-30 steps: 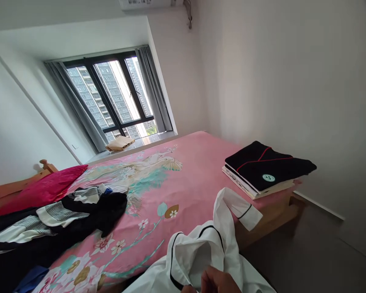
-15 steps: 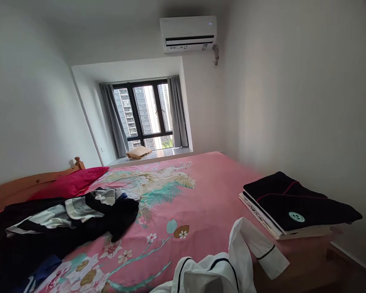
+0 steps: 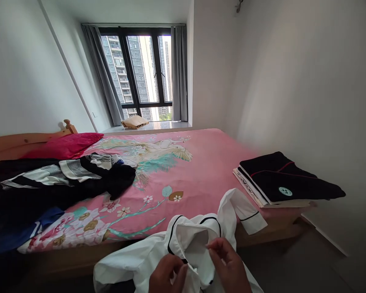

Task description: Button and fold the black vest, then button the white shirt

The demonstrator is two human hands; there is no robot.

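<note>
A white shirt (image 3: 149, 252) with black piping hangs at the near edge of the bed, its collar standing open toward me. My left hand (image 3: 168, 273) is closed on the left front edge of the shirt, just below the collar. On the other side of the neck opening, my right hand (image 3: 228, 264) pinches the shirt with thumb and forefinger. One cuffed sleeve lies over the bed's edge to the right; the other drapes to the left. The shirt's lower part runs out of the picture.
A pink flowered sheet (image 3: 201, 175) covers the bed. Dark and striped clothes (image 3: 70, 183) lie heaped at left, near a red pillow (image 3: 67, 145). Folded black clothing (image 3: 293, 179) rests on light folded clothes at the right corner. A tan folded cloth (image 3: 135, 121) sits on the windowsill.
The view has tilted down, so the air conditioner is gone and more of the shirt and the bed's front show. Both hands have come into view, holding the shirt near its collar.
</note>
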